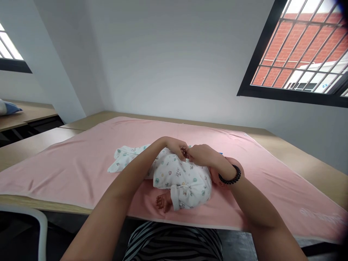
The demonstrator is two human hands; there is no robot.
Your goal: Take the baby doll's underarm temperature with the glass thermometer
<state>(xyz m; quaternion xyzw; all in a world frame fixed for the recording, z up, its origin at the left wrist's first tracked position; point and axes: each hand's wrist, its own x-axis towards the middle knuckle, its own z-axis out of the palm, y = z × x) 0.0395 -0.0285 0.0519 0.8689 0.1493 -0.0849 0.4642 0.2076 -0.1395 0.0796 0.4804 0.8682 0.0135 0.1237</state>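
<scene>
A baby doll lies on its back on a pink blanket (89, 159), its head to the right under my right forearm. It wears a white shirt (182, 177) and white trousers (122, 157), both with small printed figures. The doll's near hand (164, 202) sticks out of a folded cuff. My left hand (178, 146) and my right hand (202, 154) meet over the doll's chest. Both are closed, fingertips pinched together at the shirt's far side. My fingers mostly hide the spot they pinch. A black bead bracelet (231, 175) circles my right wrist.
The blanket covers most of a wooden table (296, 156) that stands against a white wall. A barred window (301, 54) is at upper right. A grey chair frame (40, 224) stands at lower left. Another table (35, 112) with a blue and white item is at far left.
</scene>
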